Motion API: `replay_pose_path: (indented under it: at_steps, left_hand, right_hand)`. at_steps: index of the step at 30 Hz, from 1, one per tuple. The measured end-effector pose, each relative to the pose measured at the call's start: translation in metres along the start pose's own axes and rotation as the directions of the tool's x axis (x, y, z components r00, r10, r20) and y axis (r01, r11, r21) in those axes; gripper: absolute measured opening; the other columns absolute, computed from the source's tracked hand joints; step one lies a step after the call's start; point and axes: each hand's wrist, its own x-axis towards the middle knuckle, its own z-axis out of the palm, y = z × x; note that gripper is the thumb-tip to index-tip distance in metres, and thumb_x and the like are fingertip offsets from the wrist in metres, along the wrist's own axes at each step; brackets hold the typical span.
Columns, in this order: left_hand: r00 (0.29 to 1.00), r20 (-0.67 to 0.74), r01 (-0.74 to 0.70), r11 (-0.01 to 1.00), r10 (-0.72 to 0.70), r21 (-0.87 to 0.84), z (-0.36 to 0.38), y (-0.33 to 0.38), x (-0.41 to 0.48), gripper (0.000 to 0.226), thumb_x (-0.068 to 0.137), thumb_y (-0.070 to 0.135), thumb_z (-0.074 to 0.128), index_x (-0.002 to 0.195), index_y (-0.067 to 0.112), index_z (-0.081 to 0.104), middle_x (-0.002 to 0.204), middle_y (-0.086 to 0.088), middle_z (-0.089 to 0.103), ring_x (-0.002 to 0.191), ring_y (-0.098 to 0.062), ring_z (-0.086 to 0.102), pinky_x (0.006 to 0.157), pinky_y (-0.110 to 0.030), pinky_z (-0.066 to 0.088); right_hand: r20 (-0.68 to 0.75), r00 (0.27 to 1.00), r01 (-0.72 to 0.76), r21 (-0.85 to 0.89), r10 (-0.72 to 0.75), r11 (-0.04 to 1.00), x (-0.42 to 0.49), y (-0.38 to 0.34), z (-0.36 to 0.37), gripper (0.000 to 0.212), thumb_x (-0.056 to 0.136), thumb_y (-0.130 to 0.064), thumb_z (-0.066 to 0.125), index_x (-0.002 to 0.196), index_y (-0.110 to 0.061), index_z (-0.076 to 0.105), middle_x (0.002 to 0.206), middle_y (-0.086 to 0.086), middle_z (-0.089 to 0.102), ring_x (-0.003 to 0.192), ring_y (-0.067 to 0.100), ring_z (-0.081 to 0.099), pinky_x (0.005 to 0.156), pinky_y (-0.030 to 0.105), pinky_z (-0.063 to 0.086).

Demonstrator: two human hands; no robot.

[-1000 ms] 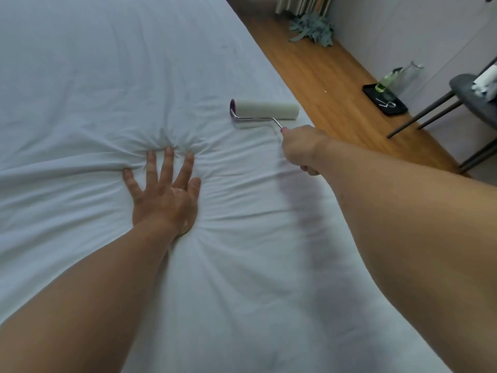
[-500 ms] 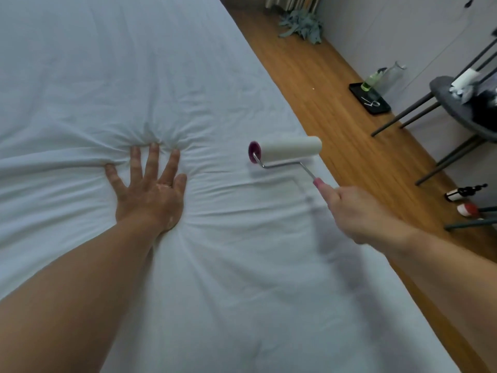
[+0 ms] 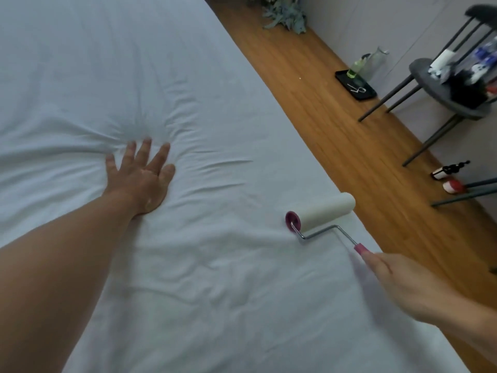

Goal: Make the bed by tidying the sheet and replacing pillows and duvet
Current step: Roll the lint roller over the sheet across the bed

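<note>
White sheet (image 3: 188, 76) fills most of the view and it's bare, no pillows or duvet in shot, so those steps look undone. Left hand (image 3: 139, 179) is flat on it mid-bed, fingers spread and pressing down same as a second ago, creases fanning out from the fingertips. Right hand (image 3: 403, 286) grips the pink handle of the roller (image 3: 322, 211), which has been dragged back toward the person along the bed's right edge, from about level with the left hand to well below it. So I'd guess that edge strip just got a pass, and the bunched patch by the left hand needs smoothing next
</note>
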Motion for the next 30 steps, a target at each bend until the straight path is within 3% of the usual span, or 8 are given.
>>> replay_pose_path:
  at_steps: [6,11,15,17,19,21,24,30]
  left_hand:
    - [1.0,-0.008,0.017,0.991,-0.016,0.131,0.006,0.006,-0.055,0.061,0.099,0.058,-0.003,0.156,0.043,-0.017,0.167,0.009,-0.02,0.154,-0.02,-0.019,0.119,-0.063,-0.011]
    - [0.975,-0.173,0.142,0.99,-0.138,0.014,0.022,-0.001,-0.081,0.064,0.097,0.063,0.005,0.158,0.044,-0.006,0.168,0.014,-0.009,0.154,-0.014,-0.013,0.12,-0.059,-0.012]
    - [0.968,-0.208,0.133,0.99,-0.138,-0.04,0.034,-0.006,-0.067,0.064,0.098,0.064,0.008,0.158,0.045,-0.004,0.168,0.015,-0.005,0.154,-0.013,-0.011,0.12,-0.058,-0.011]
    - [0.968,-0.217,0.119,0.992,-0.127,-0.049,0.038,-0.008,-0.066,0.065,0.098,0.064,0.009,0.158,0.044,-0.004,0.168,0.015,-0.005,0.154,-0.014,-0.012,0.12,-0.058,-0.012]
    - [0.974,-0.198,0.104,0.992,-0.115,-0.066,0.037,-0.01,-0.067,0.065,0.098,0.064,0.008,0.159,0.043,-0.005,0.168,0.014,-0.006,0.154,-0.015,-0.014,0.12,-0.059,-0.013]
    - [0.979,-0.176,0.093,0.993,-0.105,-0.072,0.034,-0.01,-0.066,0.065,0.099,0.064,0.007,0.158,0.042,-0.007,0.168,0.014,-0.009,0.154,-0.015,-0.016,0.119,-0.06,-0.014]
    - [0.984,-0.148,0.086,0.994,-0.096,-0.072,0.032,-0.01,-0.064,0.066,0.098,0.065,0.007,0.158,0.042,-0.008,0.168,0.014,-0.011,0.153,-0.014,-0.017,0.119,-0.059,-0.015]
    - [0.994,-0.085,0.059,0.997,-0.064,-0.056,0.024,-0.017,-0.058,0.068,0.099,0.066,0.017,0.159,0.042,-0.003,0.169,0.013,-0.007,0.154,-0.016,-0.012,0.119,-0.061,-0.012]
  right_hand:
    - [-0.075,0.972,0.226,0.008,-0.224,0.974,0.063,-0.185,-0.037,0.063,0.1,-0.067,0.028,0.074,-0.013,0.049,0.078,0.008,0.058,0.06,0.025,0.054,0.053,0.033,0.042]
    - [-0.038,0.889,0.457,0.139,-0.456,0.879,0.088,-0.312,-0.024,0.034,0.107,-0.021,0.037,0.134,-0.006,0.054,0.086,0.007,0.049,0.081,0.026,0.05,0.062,0.031,0.047]
    - [-0.007,0.912,0.409,0.002,-0.409,0.912,0.061,-0.254,0.028,0.042,0.104,-0.019,0.034,0.146,-0.015,0.037,0.121,0.014,0.052,0.105,0.038,0.057,0.076,0.033,0.048]
    - [0.034,0.936,0.352,-0.077,-0.35,0.933,0.024,-0.187,0.062,0.041,0.103,-0.027,0.036,0.143,-0.022,0.033,0.118,0.01,0.049,0.103,0.037,0.057,0.08,0.038,0.047]
    - [0.124,0.971,0.222,-0.147,-0.204,0.964,-0.032,-0.13,0.078,0.05,0.097,-0.066,0.02,0.127,-0.033,0.042,0.111,0.003,0.054,0.101,0.031,0.057,0.085,0.037,0.049]
    - [0.161,0.986,-0.021,-0.111,0.039,0.994,-0.065,-0.104,0.081,0.09,0.063,-0.091,-0.009,0.103,-0.033,0.046,0.103,0.002,0.06,0.098,0.028,0.057,0.085,0.037,0.047]
    - [0.114,0.994,0.007,-0.057,0.0,0.998,-0.048,-0.124,0.079,0.064,0.086,-0.076,0.008,0.089,-0.024,0.045,0.1,0.007,0.062,0.1,0.032,0.059,0.084,0.04,0.048]
    - [0.015,0.944,0.329,-0.078,-0.328,0.941,0.011,-0.196,0.06,0.03,0.106,-0.025,0.032,0.13,-0.016,0.048,0.112,0.015,0.049,0.099,0.038,0.053,0.078,0.04,0.051]
